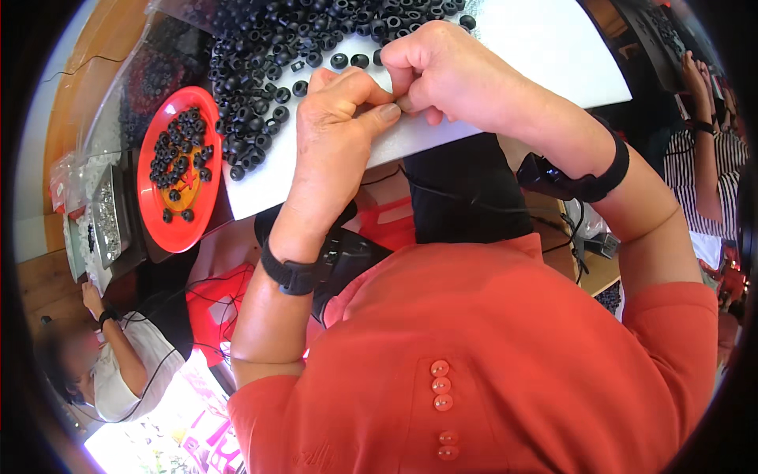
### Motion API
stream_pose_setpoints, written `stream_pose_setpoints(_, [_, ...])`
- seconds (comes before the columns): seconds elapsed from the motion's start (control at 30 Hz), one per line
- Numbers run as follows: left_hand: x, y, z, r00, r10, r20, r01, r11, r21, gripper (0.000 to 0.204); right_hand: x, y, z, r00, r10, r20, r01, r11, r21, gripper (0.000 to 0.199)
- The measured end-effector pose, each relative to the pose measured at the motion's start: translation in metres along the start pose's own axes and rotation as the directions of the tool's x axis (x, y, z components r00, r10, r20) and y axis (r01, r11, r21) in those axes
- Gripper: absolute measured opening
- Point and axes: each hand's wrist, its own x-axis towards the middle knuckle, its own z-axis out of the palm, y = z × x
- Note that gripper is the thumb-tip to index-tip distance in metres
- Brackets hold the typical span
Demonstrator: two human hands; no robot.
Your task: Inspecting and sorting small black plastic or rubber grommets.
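Note:
My left hand (335,118) and my right hand (454,75) meet over the near edge of a white board (553,55). Thumb and fingers of each are pinched together, and the fingertips touch or nearly touch. Whatever they hold is hidden or too small to make out. Just beyond my fingers lies a big heap of small black ring-like pieces (260,55), round and with holes through them. A few loose ones, such as one black piece (339,61), lie between the heap and my hands. Dark bands circle both my wrists.
Left of the board stands a red oval plate (175,235) with more black pieces on it. Farther left is a metal tray (110,213) of small silvery bits. Co-workers sit at the lower left (126,363) and far right (711,174). Dark cables (466,205) hang below the board.

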Motion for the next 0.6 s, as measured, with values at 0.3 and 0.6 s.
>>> stream_pose_setpoints(0.3, [0.0066,-0.0022,-0.0071,0.993,0.097,0.062,-0.099,0.995,0.030,0.011,0.0031,-0.0001,0.0010,1.000,0.003,0.030,-0.004,1.000,0.010,0.004])
stream_pose_setpoints(0.6, [0.0062,-0.0029,-0.0081,0.998,0.012,0.059,-0.010,1.000,-0.023,0.007,0.0049,0.0013,0.0005,0.998,0.009,0.058,-0.009,1.000,0.008,0.012])
